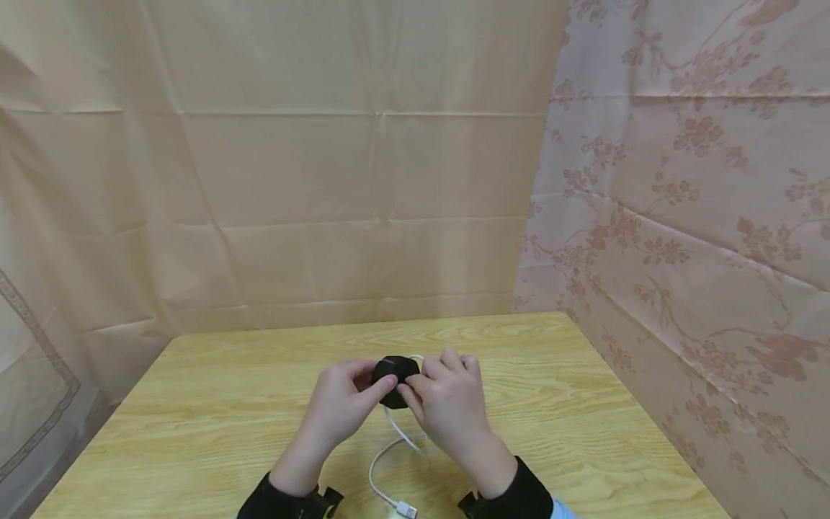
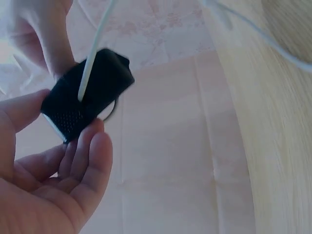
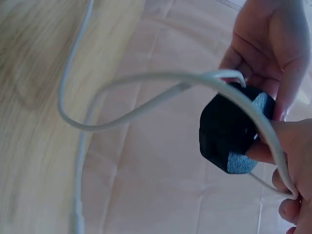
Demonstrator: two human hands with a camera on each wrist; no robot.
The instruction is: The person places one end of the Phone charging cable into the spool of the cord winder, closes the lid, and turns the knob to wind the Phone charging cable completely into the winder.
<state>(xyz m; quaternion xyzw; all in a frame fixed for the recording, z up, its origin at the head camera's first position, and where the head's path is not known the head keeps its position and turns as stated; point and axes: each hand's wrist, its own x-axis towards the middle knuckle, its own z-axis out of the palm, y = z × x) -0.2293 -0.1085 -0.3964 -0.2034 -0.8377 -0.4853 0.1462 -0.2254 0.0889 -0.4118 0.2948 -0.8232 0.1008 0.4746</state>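
Note:
A small black faceted block, with a textured face in the wrist views, is held up over the table in front of me. My left hand pinches its left side between thumb and fingers. On the other side, my right hand has its thumb and fingertips at the block's edge and grips a bend of a white USB cable. In the left wrist view the cable runs up to the block's dark side. The fingertips hide part of the block.
Below the hands, the cable's USB plug lies near the front of the wood-grain table. A beige curtain hangs behind the table, and a floral one borders its right side.

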